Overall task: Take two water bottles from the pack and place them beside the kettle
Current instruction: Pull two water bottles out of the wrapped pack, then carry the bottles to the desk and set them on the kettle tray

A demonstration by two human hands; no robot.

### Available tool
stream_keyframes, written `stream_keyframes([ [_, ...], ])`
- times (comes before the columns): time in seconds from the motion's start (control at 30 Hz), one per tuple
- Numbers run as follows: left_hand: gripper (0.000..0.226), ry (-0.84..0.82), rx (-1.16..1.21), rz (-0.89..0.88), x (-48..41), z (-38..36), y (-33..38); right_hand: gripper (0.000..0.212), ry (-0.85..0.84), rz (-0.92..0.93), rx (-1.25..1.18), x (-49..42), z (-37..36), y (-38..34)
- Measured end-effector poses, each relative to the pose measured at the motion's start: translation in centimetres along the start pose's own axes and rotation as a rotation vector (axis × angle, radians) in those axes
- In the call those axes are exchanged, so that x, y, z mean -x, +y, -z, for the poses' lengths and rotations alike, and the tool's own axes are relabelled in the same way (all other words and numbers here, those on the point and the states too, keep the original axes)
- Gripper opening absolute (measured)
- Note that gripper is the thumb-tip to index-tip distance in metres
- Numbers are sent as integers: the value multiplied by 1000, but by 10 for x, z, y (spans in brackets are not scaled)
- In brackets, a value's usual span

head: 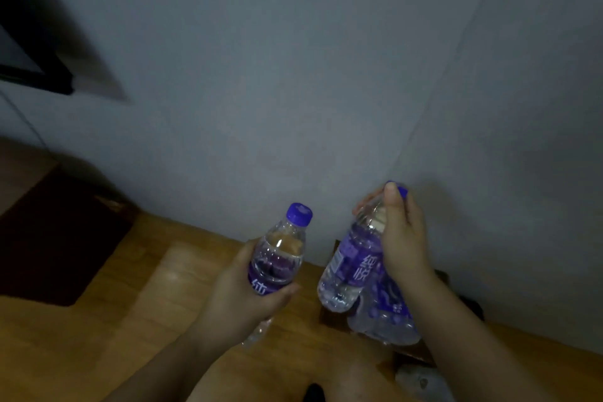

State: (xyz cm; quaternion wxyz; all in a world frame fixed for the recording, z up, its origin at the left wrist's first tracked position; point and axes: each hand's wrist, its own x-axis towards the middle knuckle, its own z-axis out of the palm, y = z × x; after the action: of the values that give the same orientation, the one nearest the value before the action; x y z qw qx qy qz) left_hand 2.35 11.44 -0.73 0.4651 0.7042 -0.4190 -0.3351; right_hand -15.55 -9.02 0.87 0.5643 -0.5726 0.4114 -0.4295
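Wooden floor (156, 287), 2 clear ribbed bottles (279, 258)

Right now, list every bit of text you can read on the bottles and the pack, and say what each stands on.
"纯": white character on the purple label of the bottle in the left hand, partly hidden by the left hand.
"纯悦": white characters on the purple label of the bottle in the right hand, gripped near the cap by the right hand.
Small print and barcode patch on that label: too small to read.
Print on the shrink-wrapped pack: blurred, unreadable.
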Motion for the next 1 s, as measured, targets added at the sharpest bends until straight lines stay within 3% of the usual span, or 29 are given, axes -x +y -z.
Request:
stream_keyframes([
  [0.33, 73, 292, 51, -8, 117, 191, -22, 43, -358, 166, -40, 109, -238, -87],
  [0.67, 75, 481, 77, -43, 236, 425, -89, 30, -580, 297, -93, 243, -510, -141],
  [1.0, 82, 682, 84, -65, 255, 638, -162, 34, -760, 295, -138, 296, -764, -140],
])
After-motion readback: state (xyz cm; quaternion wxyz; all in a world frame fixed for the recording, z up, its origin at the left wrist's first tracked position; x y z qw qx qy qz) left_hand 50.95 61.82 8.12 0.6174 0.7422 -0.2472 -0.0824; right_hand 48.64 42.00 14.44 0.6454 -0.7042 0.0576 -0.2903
